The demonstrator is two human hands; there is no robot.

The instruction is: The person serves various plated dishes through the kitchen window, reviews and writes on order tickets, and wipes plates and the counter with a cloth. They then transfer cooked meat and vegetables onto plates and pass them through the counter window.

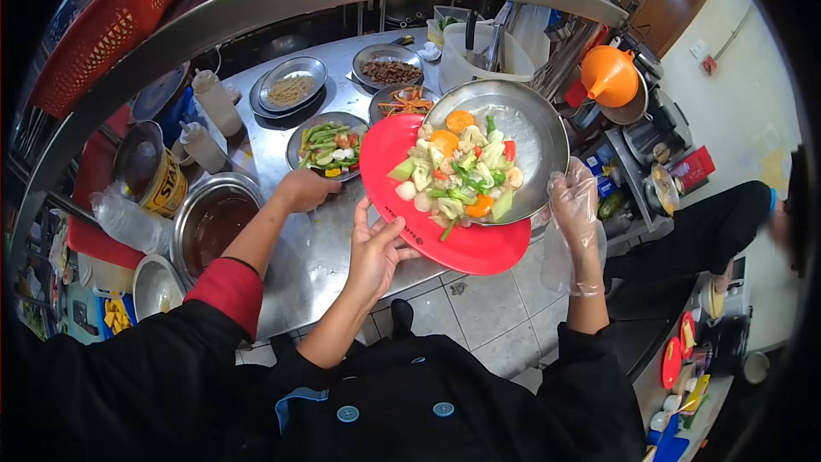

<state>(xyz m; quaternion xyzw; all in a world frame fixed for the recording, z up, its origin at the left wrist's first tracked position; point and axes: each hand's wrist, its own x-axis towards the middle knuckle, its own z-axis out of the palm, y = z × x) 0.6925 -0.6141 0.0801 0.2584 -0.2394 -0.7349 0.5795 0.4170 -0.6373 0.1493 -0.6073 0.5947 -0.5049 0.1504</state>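
Observation:
My left hand [375, 248] grips the lower left edge of a red oval plate [500, 248], its thumb near the rim. In a clear plastic glove, my right hand [575, 201] holds the right rim of a shallow round steel pan [532, 141], tilted over the plate. Mixed vegetables [462, 167] with carrot slices, cabbage and green pieces lie across the pan's lower side and the plate. To the left, another person's hand [312, 189] with a red-cuffed sleeve is by a metal plate of green beans and tomato [329, 145].
Metal plates of browned bits [387, 68], pale crumbs [291, 88] and carrot strips [404, 103] sit on the steel counter. Squeeze bottles [217, 103] and a steel pot of dark liquid [218, 227] stand left. A white tub [505, 60] holds utensils. Someone's dark-clothed leg [684, 235] extends from the right.

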